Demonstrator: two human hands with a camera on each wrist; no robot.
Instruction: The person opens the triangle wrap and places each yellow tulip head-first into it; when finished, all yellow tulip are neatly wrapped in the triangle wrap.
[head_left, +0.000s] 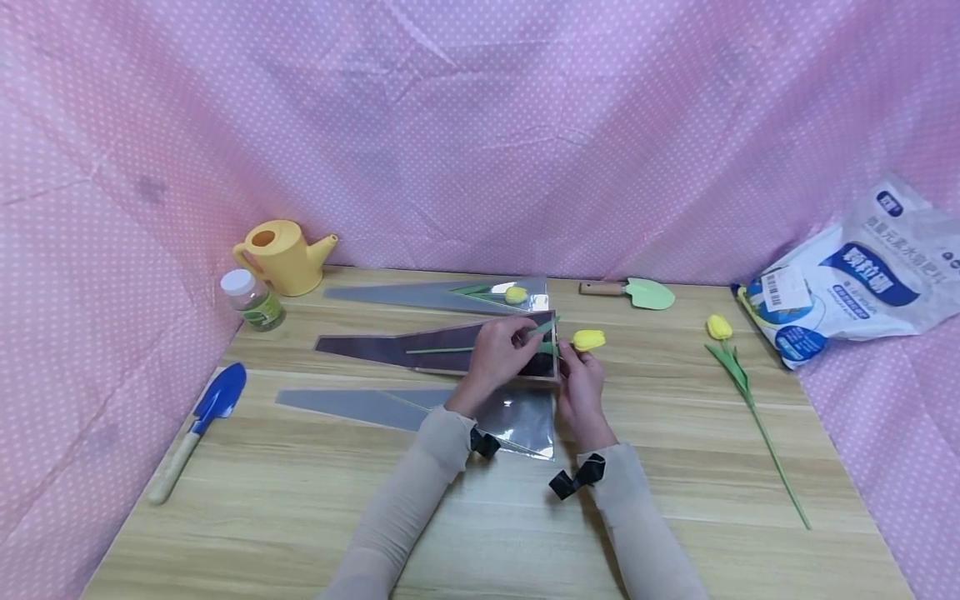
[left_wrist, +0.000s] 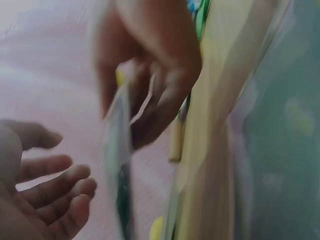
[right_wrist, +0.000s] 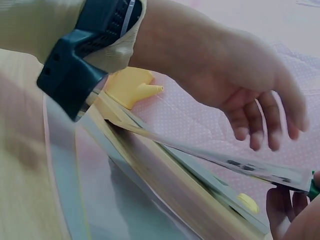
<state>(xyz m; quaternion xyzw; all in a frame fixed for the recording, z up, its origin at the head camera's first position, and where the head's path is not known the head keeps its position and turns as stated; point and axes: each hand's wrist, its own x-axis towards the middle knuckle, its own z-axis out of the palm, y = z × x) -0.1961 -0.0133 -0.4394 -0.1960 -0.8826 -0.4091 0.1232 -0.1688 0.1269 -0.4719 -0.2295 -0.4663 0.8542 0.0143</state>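
A long tapered flower sleeve (head_left: 360, 347), dark with a pale border, points left with its wide mouth at the right. Inside it runs the stem of a yellow tulip (head_left: 588, 340), whose bloom sticks out past the mouth. My right hand (head_left: 583, 385) grips the mouth edge of the sleeve just below the bloom; the right wrist view shows its fingers under the film. Over the wide part is my left hand (head_left: 501, 350), near a green leaf (head_left: 546, 326) at the mouth. In the right wrist view the left fingers (right_wrist: 255, 122) hang relaxed above the film, apart from it.
Another sleeve (head_left: 390, 294) with a tulip lies behind, and a clear sleeve (head_left: 330, 402) in front. A loose tulip (head_left: 757, 417) and a white bag (head_left: 862, 283) are right. A green trowel (head_left: 648, 293), yellow watering can (head_left: 288, 258), jar (head_left: 255, 302) and blue trowel (head_left: 217, 396) surround them.
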